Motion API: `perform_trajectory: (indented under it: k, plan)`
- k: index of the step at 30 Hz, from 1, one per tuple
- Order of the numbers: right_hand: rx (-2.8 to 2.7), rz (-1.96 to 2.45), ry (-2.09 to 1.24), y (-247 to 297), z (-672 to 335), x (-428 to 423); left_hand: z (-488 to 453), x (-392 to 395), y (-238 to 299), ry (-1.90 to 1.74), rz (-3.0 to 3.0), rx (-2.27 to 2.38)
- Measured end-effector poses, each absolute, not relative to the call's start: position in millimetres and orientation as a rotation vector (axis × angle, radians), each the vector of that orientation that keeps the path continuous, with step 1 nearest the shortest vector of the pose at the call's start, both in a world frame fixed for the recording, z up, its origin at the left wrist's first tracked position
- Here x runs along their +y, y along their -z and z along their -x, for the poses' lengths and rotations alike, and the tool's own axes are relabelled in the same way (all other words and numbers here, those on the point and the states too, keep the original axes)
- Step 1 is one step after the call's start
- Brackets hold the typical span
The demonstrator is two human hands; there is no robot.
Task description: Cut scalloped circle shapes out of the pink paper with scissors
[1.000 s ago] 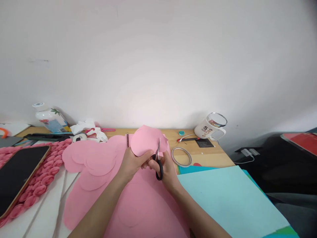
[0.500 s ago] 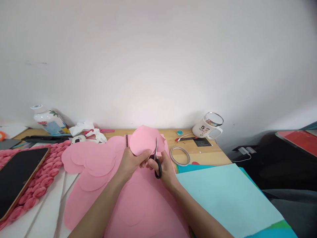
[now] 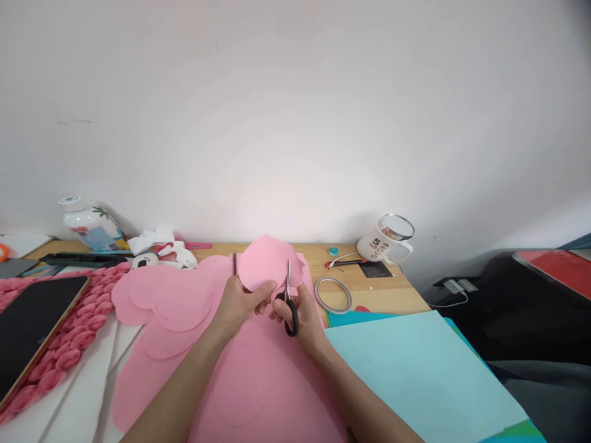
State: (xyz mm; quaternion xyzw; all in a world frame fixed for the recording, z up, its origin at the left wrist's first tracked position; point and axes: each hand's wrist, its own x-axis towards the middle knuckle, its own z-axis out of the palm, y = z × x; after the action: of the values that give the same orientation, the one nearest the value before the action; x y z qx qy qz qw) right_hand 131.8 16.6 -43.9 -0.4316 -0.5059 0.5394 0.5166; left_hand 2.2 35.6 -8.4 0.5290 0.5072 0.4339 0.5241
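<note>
My left hand (image 3: 243, 301) pinches the lower edge of a pink paper piece (image 3: 263, 263), rounded on its left and ragged on its right. In my right hand (image 3: 302, 311) is a pair of scissors (image 3: 290, 314) with black handles, its blades pointing up across the paper's right part. Both hands are close together over a large pink sheet (image 3: 272, 381) with faint circle outlines. To the left, several cut pink paper circles (image 3: 184, 306) overlap one another. A dark pen-like stick (image 3: 234, 263) stands out just behind my left hand.
A roll of tape (image 3: 333, 295), a white mug (image 3: 383, 240) and a red-black pen (image 3: 346, 263) are on the right. Light blue sheets (image 3: 415, 369) lie nearer. On the left are a phone (image 3: 41, 326) on a pink knobbly mat (image 3: 80, 338), a white bottle (image 3: 92, 226) and crumpled tissue (image 3: 152, 239).
The view has shifted slightly. The scissors have moved a little down and away from my left hand's fingers, with the blades still at the paper. Both hands keep their hold.
</note>
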Motion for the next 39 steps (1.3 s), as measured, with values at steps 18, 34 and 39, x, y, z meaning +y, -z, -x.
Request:
perform_trajectory:
  k: [18, 34, 39]
  plan:
    - [-1.225, 1.045, -1.303, 48.5, -133.4, 18.0, 0.5, 34.4, 3.2, -1.044, -1.290, 1.194]
    - [-1.218, 1.073, -1.291, 47.4, -131.9, 18.2, 0.2, 34.5, 0.8, -1.048, -1.297, 1.226]
    - [-1.221, 1.084, -1.276, 51.7, -131.5, 20.1, 1.0, 35.3, 0.0, -1.035, -1.293, 1.218]
